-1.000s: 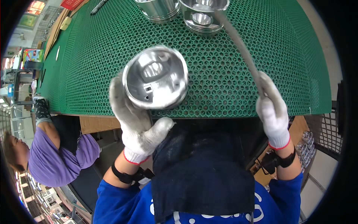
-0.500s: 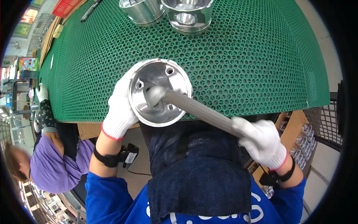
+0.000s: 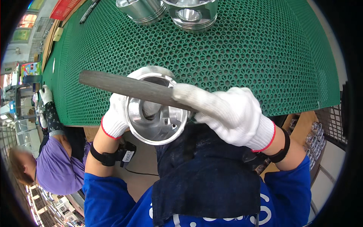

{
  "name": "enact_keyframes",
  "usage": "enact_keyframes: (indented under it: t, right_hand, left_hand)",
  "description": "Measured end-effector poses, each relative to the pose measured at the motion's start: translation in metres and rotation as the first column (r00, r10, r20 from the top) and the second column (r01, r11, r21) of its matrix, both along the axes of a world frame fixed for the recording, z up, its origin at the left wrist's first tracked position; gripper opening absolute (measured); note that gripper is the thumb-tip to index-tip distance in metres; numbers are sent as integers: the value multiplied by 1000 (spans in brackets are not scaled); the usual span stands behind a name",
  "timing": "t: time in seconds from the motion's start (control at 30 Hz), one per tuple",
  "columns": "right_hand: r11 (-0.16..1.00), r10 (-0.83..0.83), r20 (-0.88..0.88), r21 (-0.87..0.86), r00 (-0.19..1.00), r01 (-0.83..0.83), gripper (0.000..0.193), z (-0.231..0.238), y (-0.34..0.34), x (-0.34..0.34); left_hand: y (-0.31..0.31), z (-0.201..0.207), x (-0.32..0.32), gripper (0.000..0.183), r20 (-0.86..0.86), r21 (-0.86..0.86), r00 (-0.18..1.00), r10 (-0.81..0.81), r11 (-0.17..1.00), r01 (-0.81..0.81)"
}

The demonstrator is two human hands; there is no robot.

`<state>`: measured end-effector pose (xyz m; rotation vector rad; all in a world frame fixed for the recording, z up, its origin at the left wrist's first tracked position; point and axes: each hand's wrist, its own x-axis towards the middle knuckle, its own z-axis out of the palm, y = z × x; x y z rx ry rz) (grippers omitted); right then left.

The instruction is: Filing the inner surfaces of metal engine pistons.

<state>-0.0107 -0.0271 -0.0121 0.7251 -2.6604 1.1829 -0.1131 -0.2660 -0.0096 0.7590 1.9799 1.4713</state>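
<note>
My left hand (image 3: 118, 113), in a white knit glove, grips a shiny metal piston (image 3: 177, 128) from its left and far side. The piston's hollow underside faces up, and pale glove fabric shows through the round hole in its wall. Across the piston's top lies a long dark-grey file-like bar (image 3: 124, 86), its free end sticking out to the left. My right hand (image 3: 234, 117), gloved too, is closed round the bar's right end. The bar hides part of the piston's inside, and I cannot tell whether the two touch.
Two more pistons, one left (image 3: 141, 11) and one right (image 3: 191, 17), stand at the mat's far side. The green honeycomb mat (image 3: 257, 56) covers the table. A black pen (image 3: 89, 12) lies far left. A person in purple (image 3: 60, 162) works at left. Piston-like parts (image 3: 312, 140) fill a rack at right.
My right hand has moved left with the bar. The bar's tip has come out of the piston's hollow and now points left across it. The piston has shifted slightly down and tilted.
</note>
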Motion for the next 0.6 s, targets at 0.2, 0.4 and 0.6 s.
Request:
enact_keyframes:
  t: [0.2,0.4,0.6]
  right_hand:
    - [948,43,122,308,992,-79,58,5,73,65]
    - [997,-9,104,73,995,1,50,18,3,-28]
    - [897,-30,73,-438,997,59,48,-2,38,-9]
  left_hand:
    - [-1,7,0,53,-49,-73,999,-3,997,0]
    - [-2,9,5,51,-169,-278,986,3,959,-51]
    - [-4,6,10,65,-108,46,989,103,994,-98]
